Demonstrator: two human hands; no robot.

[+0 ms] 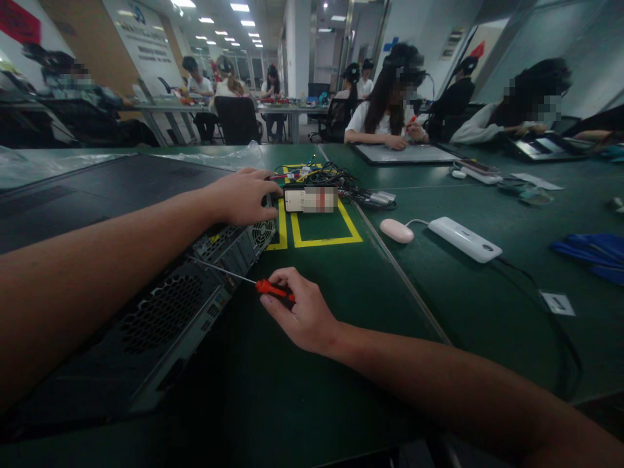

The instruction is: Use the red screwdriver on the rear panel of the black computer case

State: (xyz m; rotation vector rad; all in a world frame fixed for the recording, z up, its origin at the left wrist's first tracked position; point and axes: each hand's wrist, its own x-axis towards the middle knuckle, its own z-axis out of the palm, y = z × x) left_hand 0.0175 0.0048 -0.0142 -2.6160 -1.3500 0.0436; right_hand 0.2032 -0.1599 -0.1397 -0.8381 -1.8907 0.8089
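A black computer case (pixel 121 214) lies on its side on the green table (pixel 316 364), its rear panel with fan grilles facing me. My left hand (pixel 241 195) rests on the case's top far corner, fingers curled over the edge. My right hand (pixel 302 312) is closed on a red-handled screwdriver (pixel 270 289), whose thin shaft points left with its tip against the case's rear panel (pixel 214 260).
A phone (pixel 311 199) lies in a yellow-taped square beside a tangle of cables (pixel 341 179). A white mouse (pixel 396 230) and white box (pixel 465 238) sit to the right, blue cloth (pixel 592 253) at far right. Several people work at tables beyond.
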